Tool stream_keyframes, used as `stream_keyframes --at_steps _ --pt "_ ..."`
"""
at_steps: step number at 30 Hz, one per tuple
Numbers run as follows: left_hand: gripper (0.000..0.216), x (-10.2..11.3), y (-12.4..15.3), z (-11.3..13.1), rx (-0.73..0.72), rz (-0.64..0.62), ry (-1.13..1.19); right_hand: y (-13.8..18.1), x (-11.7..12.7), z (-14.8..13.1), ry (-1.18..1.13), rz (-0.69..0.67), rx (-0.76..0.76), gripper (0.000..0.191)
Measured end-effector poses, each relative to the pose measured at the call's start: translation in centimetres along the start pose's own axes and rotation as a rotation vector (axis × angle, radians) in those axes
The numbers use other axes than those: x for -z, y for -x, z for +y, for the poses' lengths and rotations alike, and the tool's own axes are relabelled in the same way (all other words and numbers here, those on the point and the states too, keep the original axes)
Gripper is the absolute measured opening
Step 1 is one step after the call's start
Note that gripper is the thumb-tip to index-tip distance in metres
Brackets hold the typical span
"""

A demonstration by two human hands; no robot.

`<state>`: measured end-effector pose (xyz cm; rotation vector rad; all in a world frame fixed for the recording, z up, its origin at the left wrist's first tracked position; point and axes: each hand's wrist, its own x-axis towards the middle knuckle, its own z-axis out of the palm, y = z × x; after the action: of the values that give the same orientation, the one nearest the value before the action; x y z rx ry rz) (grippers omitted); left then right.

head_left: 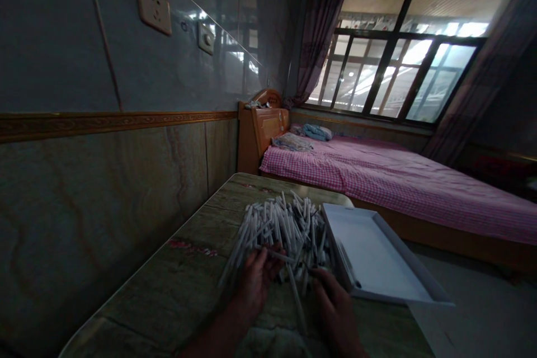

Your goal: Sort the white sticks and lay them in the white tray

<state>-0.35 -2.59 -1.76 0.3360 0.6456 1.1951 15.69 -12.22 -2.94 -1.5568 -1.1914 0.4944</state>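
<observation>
- The room is dark, so small things are hard for you to make out.
- The table [168, 285] under your hands has a stone-like top. Its near edge is cut off at the bottom of the view.
- Far past your hands stands a bed [377, 179] with a pink checked cover. Its right end runs out of view.
- Just right of your right hand sits a white tray [377, 251]. Its near right corner hangs over the table edge. A few thin sticks lie along the tray's left wall, and they are too dim to count.
- The pile of white sticks [281, 224] lies on the table just in front of both hands, touching the tray's left side.
- Your left hand [255, 279] is at the near edge of the pile, fingers bent a little, with one stick across the fingertips. You cannot tell if it is gripped.
- Your right hand [335, 307] shows its back. Its fingertips are tucked in the pile beside the tray, so you cannot tell if they pinch anything.
- One long stick [296, 293] lies between your hands.
</observation>
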Motion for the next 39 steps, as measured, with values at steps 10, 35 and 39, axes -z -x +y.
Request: stream_keyframes --at_steps 10,35,39 --pt "0.013 -0.2 0.3 0.3 0.001 0.035 -0.031 0.1 -0.1 -0.3 0.037 -0.053 0.055 0.032" --pt "0.015 0.2 0.5 0.6 -0.042 -0.045 -0.179 0.2 -0.1 -0.6 0.059 -0.035 0.074 0.029" --pt "0.030 0.1 1.1 0.3 -0.062 -0.103 -0.267 0.3 0.0 -0.9 0.105 -0.052 0.133 0.026"
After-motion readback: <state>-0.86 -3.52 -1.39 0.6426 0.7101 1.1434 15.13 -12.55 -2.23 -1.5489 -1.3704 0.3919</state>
